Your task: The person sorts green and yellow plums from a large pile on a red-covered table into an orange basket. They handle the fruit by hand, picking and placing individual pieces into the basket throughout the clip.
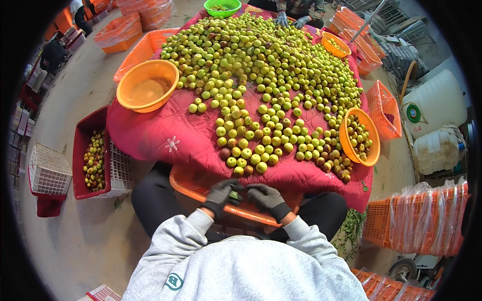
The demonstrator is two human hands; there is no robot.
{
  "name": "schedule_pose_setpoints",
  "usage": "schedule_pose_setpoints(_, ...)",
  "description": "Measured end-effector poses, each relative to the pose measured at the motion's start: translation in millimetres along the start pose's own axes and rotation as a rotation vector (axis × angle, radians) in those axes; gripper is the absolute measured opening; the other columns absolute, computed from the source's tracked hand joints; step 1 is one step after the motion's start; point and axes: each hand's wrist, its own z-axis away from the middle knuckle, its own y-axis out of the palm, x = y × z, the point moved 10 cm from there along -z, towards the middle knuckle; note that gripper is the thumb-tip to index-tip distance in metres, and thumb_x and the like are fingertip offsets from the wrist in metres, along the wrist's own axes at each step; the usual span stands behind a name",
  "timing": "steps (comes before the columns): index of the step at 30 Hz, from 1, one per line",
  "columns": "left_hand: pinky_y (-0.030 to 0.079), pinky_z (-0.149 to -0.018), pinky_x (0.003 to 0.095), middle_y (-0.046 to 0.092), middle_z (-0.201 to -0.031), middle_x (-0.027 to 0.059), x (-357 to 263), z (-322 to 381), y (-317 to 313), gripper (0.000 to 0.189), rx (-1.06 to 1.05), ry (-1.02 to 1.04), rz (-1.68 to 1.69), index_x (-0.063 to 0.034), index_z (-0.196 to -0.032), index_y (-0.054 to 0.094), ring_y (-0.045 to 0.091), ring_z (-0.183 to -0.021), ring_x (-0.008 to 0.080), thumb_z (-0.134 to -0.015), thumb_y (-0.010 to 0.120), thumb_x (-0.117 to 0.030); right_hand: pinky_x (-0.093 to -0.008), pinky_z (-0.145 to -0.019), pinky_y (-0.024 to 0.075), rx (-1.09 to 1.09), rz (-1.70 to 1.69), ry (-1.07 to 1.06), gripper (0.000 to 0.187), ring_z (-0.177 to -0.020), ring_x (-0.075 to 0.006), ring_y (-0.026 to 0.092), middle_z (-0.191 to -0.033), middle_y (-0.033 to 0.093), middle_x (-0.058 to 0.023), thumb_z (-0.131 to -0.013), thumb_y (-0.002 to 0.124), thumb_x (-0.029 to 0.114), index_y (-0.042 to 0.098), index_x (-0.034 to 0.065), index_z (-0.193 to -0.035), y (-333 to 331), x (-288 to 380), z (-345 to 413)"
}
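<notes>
Many round green and reddish-brown jujube-like fruits (246,153) lie spread over a red quilted cloth (203,150) on a table. My left hand (224,192), in a grey glove with black cuff, is above an orange plastic crate (188,188) at my lap. Something small and green, a fruit or leaf (234,195), shows at its fingers. My right hand (265,196), gloved alike, is beside it with the fingers partly curled downward; whether it holds anything is hidden. An orange basin (148,86) stands at the cloth's left; another orange basket (359,137), tilted at the right, holds browner fruits.
A red-lined crate (92,161) with fruits stands on the floor at left, near a white crate (51,169). Across the table are a person's gloved hands (290,20) and a green basket (222,7). Plastic-wrapped orange crates (418,218) stand at right.
</notes>
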Motion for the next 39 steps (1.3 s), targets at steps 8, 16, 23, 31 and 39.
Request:
schedule_pose_setpoints(8, 0.050, -0.059, 0.0263, 0.060, -0.088, 0.0024, -180.8, 97.0, -213.9, 0.021, -0.259, 0.618, 0.172, -0.0105, -0.110, 0.059, 0.059, -0.069, 0.0142, -0.090, 0.055, -0.007, -0.0354, -0.085, 0.0513, 0.130, -0.007, -0.288, 0.027, -0.096, -0.0211, 0.061, -0.100, 0.064, -0.0081, -0.096, 0.055, 0.026, 0.057, 0.0027, -0.109, -4.6, 21.8, 19.4)
schedule_pose_setpoints(16, 0.050, -0.084, 0.0309, 0.063, -0.104, 0.0051, -286.9, 207.0, -602.9, 0.024, -1.100, 0.280, -1.383, -0.0120, -0.117, 0.058, 0.060, -0.102, 0.0221, -0.094, 0.054, -0.018, -0.0396, -0.108, 0.0393, 0.291, -0.991, 0.036, 0.058, -0.123, -0.0303, 0.051, -0.131, 0.051, -0.0202, -0.086, 0.060, -0.001, 0.038, 0.0011, -0.139, 20.0, -2.7, 15.4)
schedule_pose_setpoints(23, 0.045, -0.095, 0.0368, 0.049, -0.135, 0.0172, -318.3, 231.4, -610.3, 0.066, -1.568, 0.550, -0.632, -0.0102, -0.145, 0.034, 0.052, -0.119, 0.0249, -0.089, 0.062, -0.030, -0.0334, -0.096, 0.0487, 0.079, -0.630, 0.037, 0.045, -0.112, -0.0227, 0.059, -0.121, 0.059, -0.0127, -0.092, 0.061, 0.011, 0.046, 0.0018, -0.134, 22.0, -3.6, 1.2)
schedule_pose_setpoints(31, 0.049, -0.088, 0.0311, 0.054, -0.126, 0.0070, -128.5, 68.7, -33.6, 0.050, 0.280, 0.278, -0.688, -0.0085, -0.138, 0.044, 0.059, -0.104, 0.0174, -0.091, 0.061, -0.014, -0.0280, -0.083, 0.0523, -0.060, -0.059, -0.199, 0.042, -0.093, -0.0140, 0.063, -0.105, 0.066, -0.0060, -0.085, 0.072, 0.022, 0.059, 0.0031, -0.120, 32.6, 33.8, 0.0)
schedule_pose_setpoints(39, 0.051, -0.086, 0.0302, 0.051, -0.130, 0.0101, -49.3, 34.1, 41.2, 0.053, 0.385, 0.334, -0.619, -0.0062, -0.135, 0.045, 0.054, -0.114, 0.0203, -0.086, 0.065, -0.008, -0.0294, -0.079, 0.0527, 0.053, 0.071, -0.193, 0.040, -0.090, -0.0143, 0.065, -0.102, 0.069, -0.0092, -0.086, 0.070, 0.024, 0.061, 0.0032, -0.120, 32.9, 22.4, 7.6)
